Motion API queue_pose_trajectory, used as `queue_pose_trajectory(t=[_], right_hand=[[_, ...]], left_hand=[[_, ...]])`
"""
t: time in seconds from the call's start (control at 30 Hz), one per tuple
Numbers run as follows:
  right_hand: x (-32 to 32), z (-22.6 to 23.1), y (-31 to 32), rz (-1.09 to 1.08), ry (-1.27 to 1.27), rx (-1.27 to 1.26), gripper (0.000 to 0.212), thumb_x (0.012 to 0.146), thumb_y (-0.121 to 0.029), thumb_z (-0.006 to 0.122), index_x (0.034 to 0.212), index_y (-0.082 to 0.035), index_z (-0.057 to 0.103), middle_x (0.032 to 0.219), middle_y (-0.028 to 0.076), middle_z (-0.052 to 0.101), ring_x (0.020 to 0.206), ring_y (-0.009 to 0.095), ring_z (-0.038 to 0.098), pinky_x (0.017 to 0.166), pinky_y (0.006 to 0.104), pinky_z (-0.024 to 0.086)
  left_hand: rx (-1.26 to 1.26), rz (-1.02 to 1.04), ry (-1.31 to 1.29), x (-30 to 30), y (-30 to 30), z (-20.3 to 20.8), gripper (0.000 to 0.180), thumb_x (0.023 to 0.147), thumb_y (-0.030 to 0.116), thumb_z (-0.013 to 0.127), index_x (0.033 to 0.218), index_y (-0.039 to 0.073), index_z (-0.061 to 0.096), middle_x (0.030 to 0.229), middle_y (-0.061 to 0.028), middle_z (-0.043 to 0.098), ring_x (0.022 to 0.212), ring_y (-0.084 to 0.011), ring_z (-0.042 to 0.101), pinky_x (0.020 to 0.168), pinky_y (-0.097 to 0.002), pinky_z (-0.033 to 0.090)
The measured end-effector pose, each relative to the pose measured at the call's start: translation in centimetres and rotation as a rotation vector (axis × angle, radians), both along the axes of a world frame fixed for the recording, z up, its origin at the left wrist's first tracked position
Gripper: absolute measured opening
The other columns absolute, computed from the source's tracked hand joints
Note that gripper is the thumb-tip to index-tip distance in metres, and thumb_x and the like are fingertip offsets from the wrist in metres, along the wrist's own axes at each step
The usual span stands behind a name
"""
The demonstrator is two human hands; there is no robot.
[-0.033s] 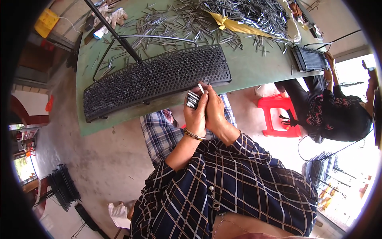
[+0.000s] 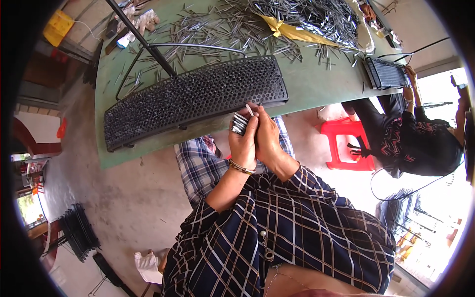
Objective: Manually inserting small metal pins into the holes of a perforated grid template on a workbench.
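I see my left grip [image 2: 243, 144] curled around a bundle of slim silver metal rods [image 2: 240, 124]; the right grip [image 2: 267, 134] presses alongside, its hold hard to tell. One pale rod [image 2: 249, 110] slants leftward toward the long black perforated tray [image 2: 198, 96] on the green desk [image 2: 311, 84], just ahead. Two grips, one tray; bundled rods uncountable.

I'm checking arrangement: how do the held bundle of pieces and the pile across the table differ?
The bundle is small, the pile far larger. The bundle's pieces lie roughly side by side; the pile's point every way. The bundle sits in the left hand; the pile, on the table. Both show slim, shiny pieces.
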State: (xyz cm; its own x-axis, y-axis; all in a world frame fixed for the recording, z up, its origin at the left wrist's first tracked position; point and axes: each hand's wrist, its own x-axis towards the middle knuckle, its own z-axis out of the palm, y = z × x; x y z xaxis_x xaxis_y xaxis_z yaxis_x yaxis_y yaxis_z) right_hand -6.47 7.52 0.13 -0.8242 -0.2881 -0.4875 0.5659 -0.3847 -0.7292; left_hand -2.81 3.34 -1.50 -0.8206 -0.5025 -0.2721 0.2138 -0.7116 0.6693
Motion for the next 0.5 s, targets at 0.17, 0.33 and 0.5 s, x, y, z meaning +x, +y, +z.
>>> queue_pose_trajectory(t=[0.17, 0.33, 0.5], right_hand=[[-1.0, -0.1, 1.4, 0.163, 0.110, 0.023, 0.043, 0.098, -0.034, 0.039, 0.118, 0.001, 0.054, 0.101, 0.007, 0.062, 0.092, 0.015, 0.056, 0.084, 0.0269, 0.045], [-4.6, 2.5, 3.5, 0.545, 0.297, 0.291, 0.040, 0.093, -0.034, 0.052, 0.104, 0.002, 0.063, 0.086, 0.006, 0.064, 0.073, 0.009, 0.056, 0.064, 0.0223, 0.044], [-5.8, 2.9, 4.6, 0.690, 0.257, 0.292, 0.025, 0.086, -0.023, 0.064, 0.088, 0.001, 0.069, 0.065, 0.001, 0.060, 0.056, 0.007, 0.052, 0.051, 0.0205, 0.040]], left_hand=[[0.182, -0.197, 0.062, 0.1, -2.7, -0.3, 0.015, 0.089, 0.008, 0.055, 0.104, 0.007, 0.058, 0.093, -0.0018, 0.062, 0.084, -0.0117, 0.059, 0.072, -0.0285, 0.051], [0.229, -0.409, -0.018, 1.2, -3.1, 2.1, 0.022, 0.089, 0.013, 0.059, 0.109, 0.006, 0.056, 0.090, -0.0019, 0.062, 0.078, -0.0112, 0.060, 0.068, -0.0275, 0.051], [0.153, -0.547, -0.070, 1.3, -2.9, 2.0, 0.022, 0.088, 0.016, 0.060, 0.108, 0.008, 0.055, 0.090, -0.0030, 0.061, 0.078, -0.0111, 0.059, 0.064, -0.0270, 0.051]])
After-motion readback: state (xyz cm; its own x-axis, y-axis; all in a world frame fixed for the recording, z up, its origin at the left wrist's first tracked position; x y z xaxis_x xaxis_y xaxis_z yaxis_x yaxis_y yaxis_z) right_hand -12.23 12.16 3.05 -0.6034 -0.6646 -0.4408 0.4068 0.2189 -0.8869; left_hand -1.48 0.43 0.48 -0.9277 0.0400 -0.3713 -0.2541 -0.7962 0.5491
